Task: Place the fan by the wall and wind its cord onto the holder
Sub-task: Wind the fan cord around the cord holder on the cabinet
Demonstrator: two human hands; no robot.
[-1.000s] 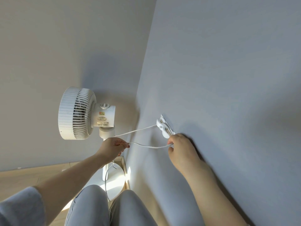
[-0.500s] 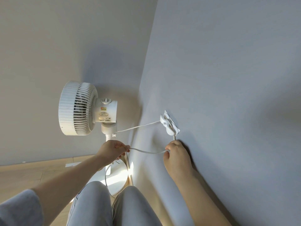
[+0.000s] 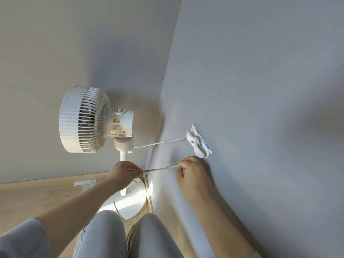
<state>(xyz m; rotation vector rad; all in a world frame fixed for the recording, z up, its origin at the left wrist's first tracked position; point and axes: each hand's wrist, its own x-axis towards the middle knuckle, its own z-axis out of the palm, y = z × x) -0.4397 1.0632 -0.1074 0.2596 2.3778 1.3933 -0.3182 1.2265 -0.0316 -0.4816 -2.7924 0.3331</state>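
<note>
A white pedestal fan [image 3: 87, 119] stands in the room's corner, its round base [image 3: 130, 203] on the wooden floor by the wall. Its white cord [image 3: 160, 142] runs from the fan's neck to a white cord holder [image 3: 198, 142] stuck on the right wall. Below the holder the cord stretches taut between my hands. My left hand [image 3: 123, 171] pinches it near the fan's pole. My right hand [image 3: 191, 169] grips it just under the holder, knuckles close to the wall. More cord hangs down over the base.
Two grey walls meet in the corner behind the fan. My knees [image 3: 130, 233] in light trousers are just in front of the fan's base. A white scrap [image 3: 84, 182] lies on the wooden floor [image 3: 28, 198] to the left.
My right hand has moved down from the holder, drawing the cord below it. The stretch between my hands went from sagging to taut. The view shifted a little.
</note>
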